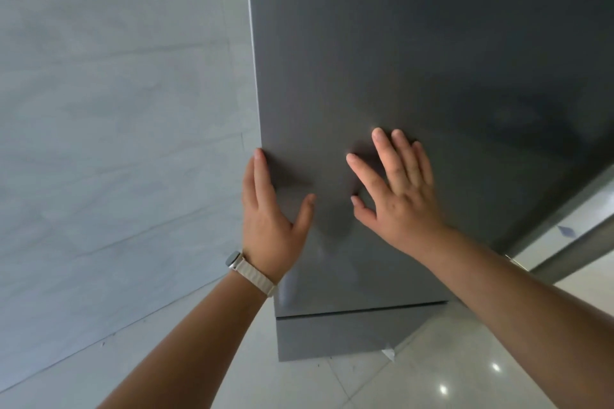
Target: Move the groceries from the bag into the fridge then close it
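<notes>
Two hands lie flat on the fridge door, which stands directly ahead of both palms. My left hand sits at the door's left edge, fingers together and pointing up along that edge, thumb splayed toward the right across the panel. My right hand rests just to the right of the left, fingers spread and angled up and to the left, apparently touching the panel. Neither hand holds anything. The door's long axis runs vertically, parallel to my left fingers; its free edge appears to be the one under my left hand, so I judge that hand the better placed to seat the door with a push straight ahead. A seam below my wrists separates the door from a lower drawer. The panel is smooth, dark grey and faintly reflective, so palms may slip if pushed sideways. A watch sits on my left wrist. Left of my left hand rises a pale grey wall; beneath my forearms lies a glossy white floor. The bag and groceries are out of view.
</notes>
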A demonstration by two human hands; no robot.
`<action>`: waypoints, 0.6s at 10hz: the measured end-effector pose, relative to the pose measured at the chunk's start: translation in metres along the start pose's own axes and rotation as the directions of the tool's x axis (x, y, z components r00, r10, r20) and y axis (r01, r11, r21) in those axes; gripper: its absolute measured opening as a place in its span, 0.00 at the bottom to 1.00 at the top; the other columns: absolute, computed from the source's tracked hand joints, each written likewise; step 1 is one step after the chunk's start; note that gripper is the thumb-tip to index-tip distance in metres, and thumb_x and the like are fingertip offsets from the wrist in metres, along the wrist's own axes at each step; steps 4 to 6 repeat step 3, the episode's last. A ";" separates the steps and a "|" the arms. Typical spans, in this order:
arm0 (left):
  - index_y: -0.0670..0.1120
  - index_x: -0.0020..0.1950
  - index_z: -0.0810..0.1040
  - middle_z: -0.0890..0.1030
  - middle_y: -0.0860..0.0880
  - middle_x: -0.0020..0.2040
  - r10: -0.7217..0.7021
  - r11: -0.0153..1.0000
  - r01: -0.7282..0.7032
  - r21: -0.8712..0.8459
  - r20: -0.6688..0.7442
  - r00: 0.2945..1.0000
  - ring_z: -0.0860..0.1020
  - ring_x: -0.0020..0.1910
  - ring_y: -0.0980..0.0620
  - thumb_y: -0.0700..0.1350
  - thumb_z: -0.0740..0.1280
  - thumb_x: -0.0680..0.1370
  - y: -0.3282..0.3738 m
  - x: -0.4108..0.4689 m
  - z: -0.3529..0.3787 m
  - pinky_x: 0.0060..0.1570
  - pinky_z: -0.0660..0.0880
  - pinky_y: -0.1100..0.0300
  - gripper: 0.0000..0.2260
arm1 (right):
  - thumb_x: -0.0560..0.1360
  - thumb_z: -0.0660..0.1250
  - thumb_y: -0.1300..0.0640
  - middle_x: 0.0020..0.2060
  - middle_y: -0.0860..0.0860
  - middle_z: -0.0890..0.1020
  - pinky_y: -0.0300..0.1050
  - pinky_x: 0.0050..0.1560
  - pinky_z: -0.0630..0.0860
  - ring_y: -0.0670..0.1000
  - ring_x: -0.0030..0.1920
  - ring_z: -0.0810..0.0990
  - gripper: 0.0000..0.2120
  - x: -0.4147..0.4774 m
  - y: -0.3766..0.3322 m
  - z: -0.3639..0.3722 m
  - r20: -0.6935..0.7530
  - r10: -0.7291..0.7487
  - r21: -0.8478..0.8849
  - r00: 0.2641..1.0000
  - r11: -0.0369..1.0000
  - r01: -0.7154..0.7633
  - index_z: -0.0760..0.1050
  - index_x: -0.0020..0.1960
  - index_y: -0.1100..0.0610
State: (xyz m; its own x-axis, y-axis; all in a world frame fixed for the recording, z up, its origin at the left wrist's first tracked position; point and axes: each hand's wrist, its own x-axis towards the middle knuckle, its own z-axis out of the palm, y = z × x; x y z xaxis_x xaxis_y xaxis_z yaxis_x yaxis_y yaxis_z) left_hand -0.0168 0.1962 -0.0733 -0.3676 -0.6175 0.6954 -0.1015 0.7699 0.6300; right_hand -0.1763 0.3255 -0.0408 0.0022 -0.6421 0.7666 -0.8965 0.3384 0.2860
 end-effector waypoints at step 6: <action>0.42 0.76 0.62 0.63 0.40 0.75 0.011 0.979 -0.063 0.195 0.259 0.966 0.65 0.73 0.40 0.52 0.67 0.76 0.010 -0.031 -0.046 0.68 0.69 0.47 0.31 | 0.74 0.65 0.48 0.66 0.59 0.74 0.59 0.68 0.66 0.62 0.66 0.72 0.24 -0.024 -0.031 -0.047 0.291 0.105 0.184 0.951 0.969 -0.163 0.74 0.66 0.60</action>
